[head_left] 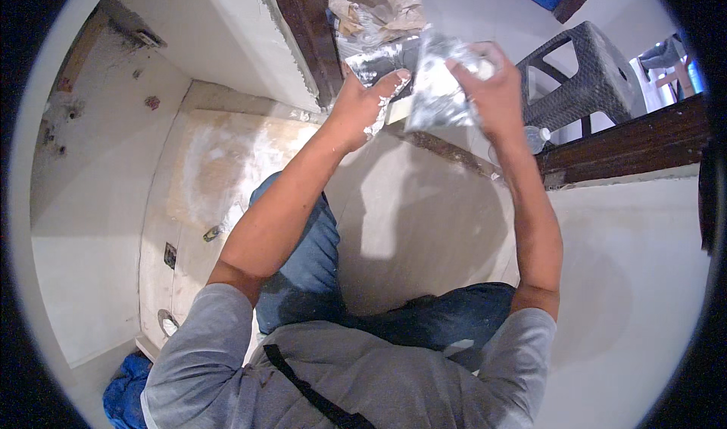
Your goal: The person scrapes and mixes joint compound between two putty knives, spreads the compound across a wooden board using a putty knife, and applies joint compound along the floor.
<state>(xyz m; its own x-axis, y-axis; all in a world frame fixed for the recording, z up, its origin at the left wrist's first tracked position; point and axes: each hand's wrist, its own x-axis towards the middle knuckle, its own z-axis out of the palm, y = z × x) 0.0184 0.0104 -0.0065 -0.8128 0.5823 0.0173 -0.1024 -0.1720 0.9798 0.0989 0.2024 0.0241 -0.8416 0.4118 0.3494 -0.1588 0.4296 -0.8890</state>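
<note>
Out ahead of the bent legs (299, 266), both arms reach forward, converging from well-parted elbows. The left forearm slants up and inward to the left hand (363, 111), whose thumb lies across the lower edge of a dark plate (376, 63) smeared with white. Its fingers are mostly hidden, but thumb and palm clasp the plate; white daubs mark the thumb and heel.

The right forearm rises steeply from its elbow, leaning slightly inward. The right hand (494, 88) comes from the right, pinching a silvery sheet (441, 96) between the thumb, on its near face, and curled fingers. The sheet is blurred, so its material cannot be told. It overlaps the plate's right end; whether they touch is unclear.

Beyond the hands sits crumpled paper (382, 5); a stool (587, 81) stands right of the right hand, near a bottle (537, 139).
</note>
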